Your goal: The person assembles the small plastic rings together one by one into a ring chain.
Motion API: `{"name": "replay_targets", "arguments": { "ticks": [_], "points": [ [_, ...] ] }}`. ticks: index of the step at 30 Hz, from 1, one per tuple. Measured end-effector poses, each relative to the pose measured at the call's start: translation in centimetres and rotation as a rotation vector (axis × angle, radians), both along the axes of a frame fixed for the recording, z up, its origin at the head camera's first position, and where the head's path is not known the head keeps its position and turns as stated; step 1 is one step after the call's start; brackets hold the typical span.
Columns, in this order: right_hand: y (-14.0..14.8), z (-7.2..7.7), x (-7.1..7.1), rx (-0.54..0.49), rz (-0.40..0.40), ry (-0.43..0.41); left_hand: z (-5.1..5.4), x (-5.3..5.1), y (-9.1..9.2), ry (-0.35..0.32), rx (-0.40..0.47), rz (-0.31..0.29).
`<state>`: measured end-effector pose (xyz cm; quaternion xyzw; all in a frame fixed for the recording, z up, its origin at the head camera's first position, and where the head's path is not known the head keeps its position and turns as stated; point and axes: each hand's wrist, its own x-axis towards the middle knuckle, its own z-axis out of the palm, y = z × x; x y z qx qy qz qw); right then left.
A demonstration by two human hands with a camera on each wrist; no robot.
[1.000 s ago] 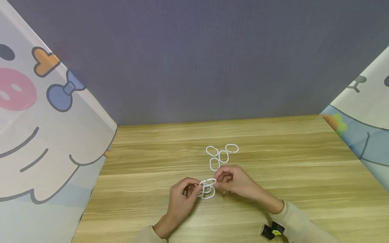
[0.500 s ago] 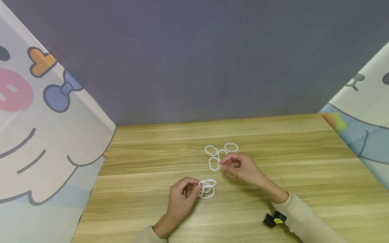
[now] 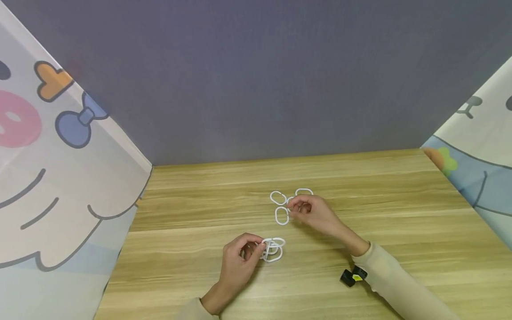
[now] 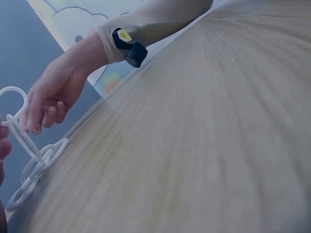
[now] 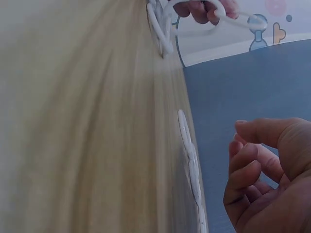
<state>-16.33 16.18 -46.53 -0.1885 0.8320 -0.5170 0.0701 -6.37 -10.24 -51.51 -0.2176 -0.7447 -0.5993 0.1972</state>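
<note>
My left hand [image 3: 240, 258] pinches one of several linked white oval plastic rings [image 3: 273, 261] between thumb and forefinger. In the left wrist view, the lower rings of this chain [image 4: 30, 187] lie on the wooden surface while the top ring is held up. My right hand [image 3: 316, 215] hovers above several loose white rings [image 3: 276, 216], its fingers loosely bent. From the right wrist view, nothing sits between the thumb and fingers of the right hand [image 5: 272, 174], and the loose rings [image 5: 194, 177] lie flat below it. The hand partly covers one ring in the head view.
The wooden table [image 3: 192, 200] meets a grey-blue panel [image 3: 280, 89] at its back edge. Cartoon-printed panels [image 3: 92, 186] stand at the left and right sides. A small black device [image 3: 353, 276] is strapped at the right wrist.
My right hand has left the chain and moved forward over the loose rings. My left hand stays in place, still pinching the chain.
</note>
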Motion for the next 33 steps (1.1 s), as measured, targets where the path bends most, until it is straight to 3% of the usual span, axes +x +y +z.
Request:
{"name": "replay_targets", "arguments": {
  "ticks": [12,33],
  "points": [
    [-1.2,-0.4,-1.2,0.131,0.032,0.094,0.3,0.0,0.0,0.002,-0.003,0.003],
    [-1.8,-1.3,-1.9,0.329,0.064,0.149,0.2,0.1,0.0,-0.005,0.013,-0.006]
  ]
}}
